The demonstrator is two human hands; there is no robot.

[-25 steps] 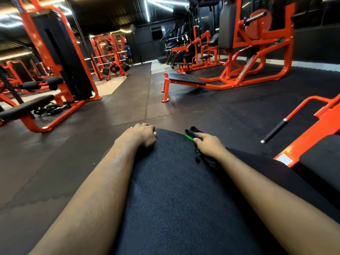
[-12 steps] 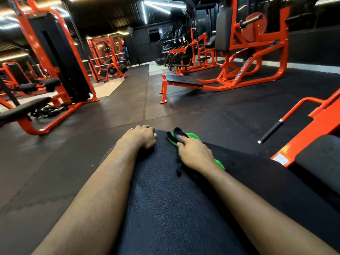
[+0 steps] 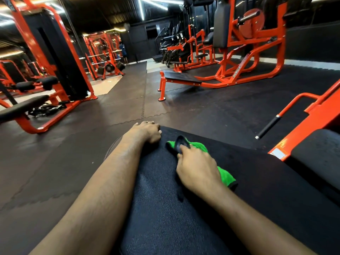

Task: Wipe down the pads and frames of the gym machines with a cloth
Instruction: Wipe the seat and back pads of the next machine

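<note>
Gripping the far edge of the pad (image 3: 165, 218) with your left hand (image 3: 147, 132), you clutch the green cloth (image 3: 225, 176) in your right hand (image 3: 197, 166). The orange frame (image 3: 312, 122) likely awaits wiping.

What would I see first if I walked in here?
The bright green cloth jumps out, under the right hand on the black pad right in front. The left hand grips the pad's far edge. All around stand orange machine frames, the biggest at the back right.

cloth (image 3: 226, 177) on pad (image 3: 165, 218), right of left hand (image 3: 147, 132)
</note>
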